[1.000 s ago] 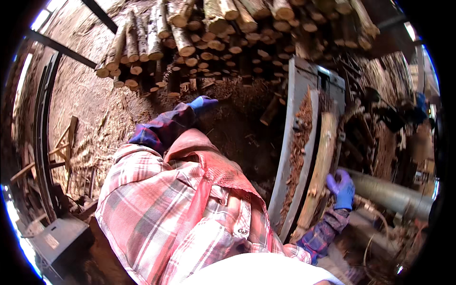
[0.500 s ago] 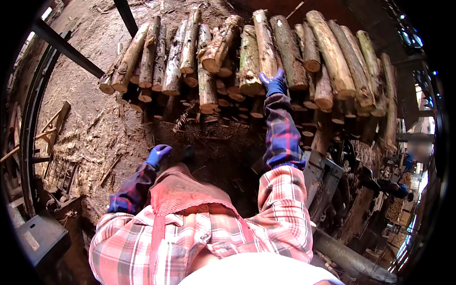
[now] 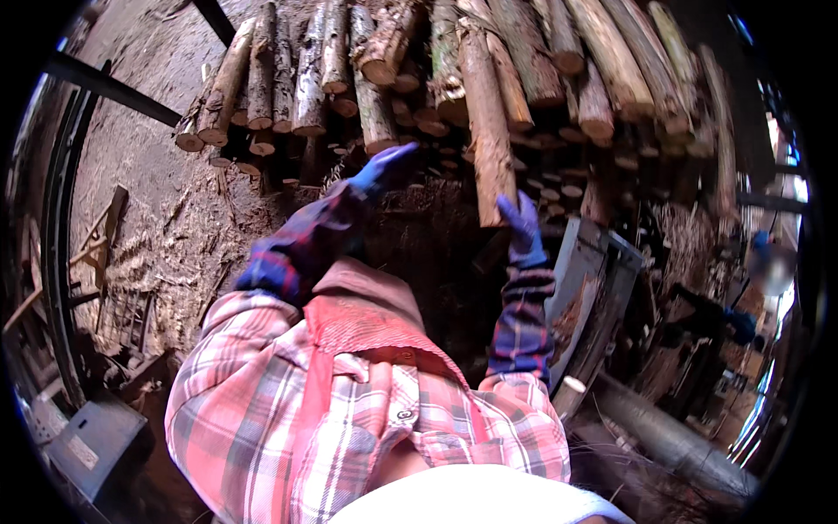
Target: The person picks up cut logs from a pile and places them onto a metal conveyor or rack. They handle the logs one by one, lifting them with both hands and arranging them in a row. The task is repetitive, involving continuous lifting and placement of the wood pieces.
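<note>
A log (image 3: 489,140) with rough brown bark juts out toward me from the top of a log stack (image 3: 384,113), its sawn end lowest. My right hand (image 3: 525,229), in a purple-blue glove, grips this log at its near end, on the right side. My left hand (image 3: 384,168), gloved the same way, reaches up in front of the stack, left of the log and apart from it. Its fingers are stretched out and hold nothing. The far end of the log lies among the other logs.
A grey metal box frame (image 3: 580,271) stands right of my right forearm. Farther right lies a thick round pole (image 3: 672,437). Black metal bars (image 3: 113,87) run along the left side, with wood scraps (image 3: 100,244) beyond them. Bark litter covers the ground (image 3: 192,227).
My right hand has pulled one log toward me, so it now sticks out past its neighbours. My left hand has risen and moved right, toward the stack. The view has shifted slightly.
</note>
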Demonstrator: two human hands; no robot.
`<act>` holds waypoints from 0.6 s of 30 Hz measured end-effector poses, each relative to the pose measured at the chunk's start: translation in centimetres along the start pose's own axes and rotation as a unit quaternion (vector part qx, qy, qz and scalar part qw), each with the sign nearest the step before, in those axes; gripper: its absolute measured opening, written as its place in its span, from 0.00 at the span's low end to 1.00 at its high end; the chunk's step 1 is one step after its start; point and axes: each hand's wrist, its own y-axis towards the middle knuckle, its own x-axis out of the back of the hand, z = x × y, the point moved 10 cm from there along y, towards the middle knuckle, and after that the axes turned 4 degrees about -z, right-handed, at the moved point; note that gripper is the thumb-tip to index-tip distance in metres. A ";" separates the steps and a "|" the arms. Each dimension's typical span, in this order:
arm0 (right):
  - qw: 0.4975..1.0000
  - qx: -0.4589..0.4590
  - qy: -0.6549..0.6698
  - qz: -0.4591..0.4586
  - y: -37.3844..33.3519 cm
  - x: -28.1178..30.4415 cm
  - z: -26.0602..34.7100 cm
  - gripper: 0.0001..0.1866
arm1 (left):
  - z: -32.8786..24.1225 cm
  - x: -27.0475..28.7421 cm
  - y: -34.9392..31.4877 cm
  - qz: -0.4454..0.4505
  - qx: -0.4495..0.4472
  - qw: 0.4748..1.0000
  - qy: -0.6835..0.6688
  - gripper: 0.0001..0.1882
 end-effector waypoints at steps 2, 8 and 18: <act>0.982 0.058 -0.143 -0.109 -8.7 0.1 -0.7 0.30 | 1.9 -5.4 0.7 0.033 -0.092 0.992 -0.074 0.27; 0.987 -0.075 -0.045 -0.134 -27.7 1.0 -8.3 0.43 | 16.0 -13.6 -1.7 -0.048 -0.112 0.973 0.198 0.23; 0.930 0.192 0.030 -0.312 -38.1 15.8 2.4 0.40 | 25.9 -40.6 -9.3 0.311 -0.161 0.892 0.287 0.31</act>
